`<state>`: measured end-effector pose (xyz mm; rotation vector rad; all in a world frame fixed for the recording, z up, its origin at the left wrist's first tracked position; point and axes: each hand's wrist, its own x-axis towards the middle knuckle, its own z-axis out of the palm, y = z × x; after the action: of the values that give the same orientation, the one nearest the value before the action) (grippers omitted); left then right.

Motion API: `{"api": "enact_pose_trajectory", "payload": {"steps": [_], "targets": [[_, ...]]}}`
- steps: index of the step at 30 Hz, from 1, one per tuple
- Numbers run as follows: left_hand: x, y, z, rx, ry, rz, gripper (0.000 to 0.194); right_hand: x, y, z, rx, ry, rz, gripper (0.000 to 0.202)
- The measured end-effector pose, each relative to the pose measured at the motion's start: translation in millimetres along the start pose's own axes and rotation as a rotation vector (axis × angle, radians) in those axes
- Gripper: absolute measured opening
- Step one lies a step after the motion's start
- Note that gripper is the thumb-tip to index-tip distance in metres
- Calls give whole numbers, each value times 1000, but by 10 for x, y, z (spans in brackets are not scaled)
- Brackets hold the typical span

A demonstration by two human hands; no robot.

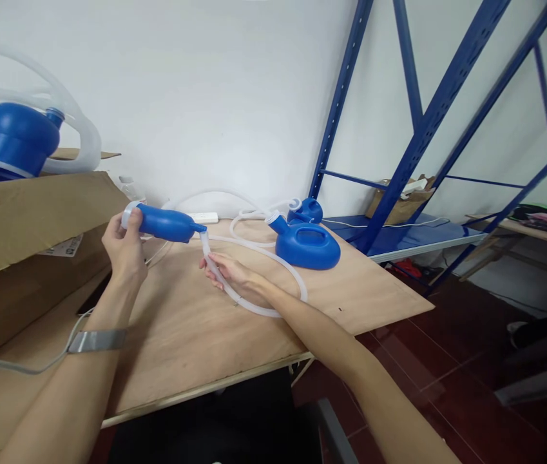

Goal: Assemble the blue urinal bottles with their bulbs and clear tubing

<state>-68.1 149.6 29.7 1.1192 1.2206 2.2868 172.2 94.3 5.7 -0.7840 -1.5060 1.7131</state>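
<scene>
My left hand is closed around the white-rimmed end of a blue plastic urinal funnel, held sideways above the table with its narrow nozzle pointing right. In my right hand is a translucent white tube, gripped just below its upper end. That end meets the nozzle tip; whether it is pushed over it I cannot tell. The tube loops across the wooden table. Further right stands a blue plastic urinal bottle with a handle opening and a white-rimmed neck.
Another blue piece with a coiled tube lies behind the bottle. At left, a cardboard box holds more blue bottles and tubing. A white power strip lies by the wall. Blue metal shelving stands right of the table.
</scene>
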Motion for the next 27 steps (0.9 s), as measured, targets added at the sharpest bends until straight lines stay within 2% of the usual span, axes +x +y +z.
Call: {"api": "enact_pose_trajectory", "payload": {"steps": [3, 7, 13, 21, 27], "targets": [[-13, 38, 17, -41, 3, -17, 52, 238, 87, -48, -13, -104, -70, 43], [-30, 130, 41, -98, 1, -34, 49, 427, 175, -105, -88, -77, -143, 47], [-15, 180, 36, -38, 44, -8, 43, 466, 166, -173, -28, -75, -159, 31], [17, 219, 3, -86, 32, 62, 36, 521, 263, -232, -127, -5, -287, 51], [31, 175, -1, -35, 29, 126, 39, 538, 268, -200, -125, 41, -341, 47]]}}
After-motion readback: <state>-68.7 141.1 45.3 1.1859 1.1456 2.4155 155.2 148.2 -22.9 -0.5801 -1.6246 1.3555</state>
